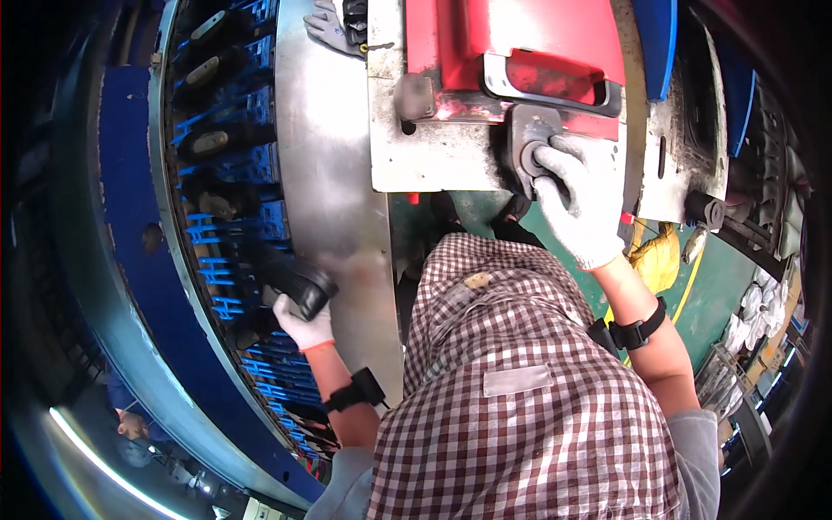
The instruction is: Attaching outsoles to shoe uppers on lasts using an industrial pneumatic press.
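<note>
A big curved metal wall (334,199) runs down the left side, smooth and shiny like a spoon. Left of it is a long row of blue plastic racks (234,234) with thin ribs, and dark rounded shoe soles (212,139) sit in them, one after another. On the far right stands a red machine block (520,43) on a scratched, dull grey metal plate (433,156). The red paint is chipped near the bottom.

The person wears a brown and white checked shirt (520,390) made of soft cloth. Both hands have white knit gloves and black straps at the wrists.

The right hand (576,204) is pressed on a round grey metal knob (529,156) under the red block, with the fingers curled around it. The left hand (303,325) is near and low on the left, wrapped tight around a black rubbery shoe sole (299,282) right at the blue racks. Another gloved hand (329,26) shows far up at the top.
</note>
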`<state>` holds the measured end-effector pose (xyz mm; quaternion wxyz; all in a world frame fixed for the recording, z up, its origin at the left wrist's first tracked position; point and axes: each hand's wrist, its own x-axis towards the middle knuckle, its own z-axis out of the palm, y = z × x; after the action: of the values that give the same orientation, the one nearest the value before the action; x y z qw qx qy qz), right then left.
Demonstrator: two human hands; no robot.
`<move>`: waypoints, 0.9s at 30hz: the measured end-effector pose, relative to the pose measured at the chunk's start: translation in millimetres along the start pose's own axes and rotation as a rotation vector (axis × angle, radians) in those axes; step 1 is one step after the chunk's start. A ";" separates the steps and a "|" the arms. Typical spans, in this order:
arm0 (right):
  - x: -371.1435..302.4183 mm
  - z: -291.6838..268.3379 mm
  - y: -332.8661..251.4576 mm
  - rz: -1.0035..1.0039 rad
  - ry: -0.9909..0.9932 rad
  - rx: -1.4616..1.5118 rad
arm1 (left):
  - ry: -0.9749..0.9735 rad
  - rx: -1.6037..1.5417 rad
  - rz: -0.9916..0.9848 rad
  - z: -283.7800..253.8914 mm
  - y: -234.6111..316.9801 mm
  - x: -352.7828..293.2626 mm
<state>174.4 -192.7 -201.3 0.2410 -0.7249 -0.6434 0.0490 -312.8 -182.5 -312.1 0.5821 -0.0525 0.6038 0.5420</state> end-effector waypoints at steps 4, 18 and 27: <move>6.6 -10.2 7.8 -0.091 0.029 0.123 | -0.578 -0.025 -0.088 70.6 -19.3 -70.9; -4.0 -144.5 31.1 0.211 -0.184 1.113 | -1.143 0.715 0.070 306.9 -105.4 -262.1; -5.2 -195.8 196.7 0.597 0.334 0.628 | -1.464 0.705 0.564 420.6 -119.1 -332.4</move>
<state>427.0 -264.8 -111.6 0.5247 -0.7683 -0.3127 0.1912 147.0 -118.7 -18.7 0.6509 0.6461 0.2000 0.3447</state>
